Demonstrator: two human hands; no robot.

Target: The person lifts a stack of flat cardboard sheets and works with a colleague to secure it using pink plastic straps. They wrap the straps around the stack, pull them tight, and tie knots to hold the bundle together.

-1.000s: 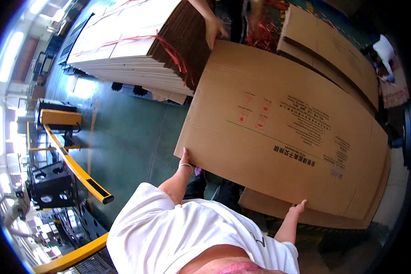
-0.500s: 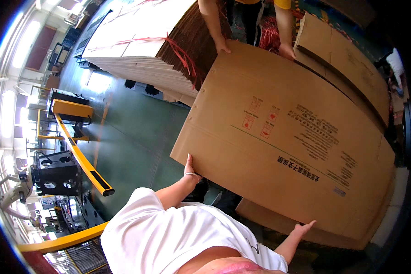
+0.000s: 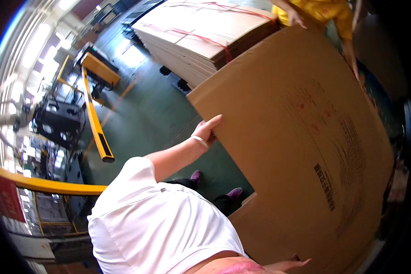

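A large flat brown cardboard sheet (image 3: 269,100), with printing on its face, spans the middle and right. My left hand (image 3: 209,129) grips its near-left edge, thumb on top and fingers mostly hidden underneath. At the bottom of the view, my right hand (image 3: 294,264) holds the near edge; its thumb shows and its other fingers are largely hidden. Across from me, a person in yellow has one hand (image 3: 297,19) on the far-left corner. That person's other hand (image 3: 355,71) is by the far edge, where contact is blurred.
Behind the sheet stands a tall stack of pale cardboard (image 3: 182,50) with red straps. A yellow barrier arm (image 3: 95,121) reaches out at left, near a black machine frame (image 3: 59,121). A yellow rail (image 3: 45,183) runs beside me. Green floor (image 3: 146,123) shows between them.
The sheet has swung and tilted, its far side shifting right. My left hand has moved up and right with its edge; my right hand is lower. The person in yellow has moved right.
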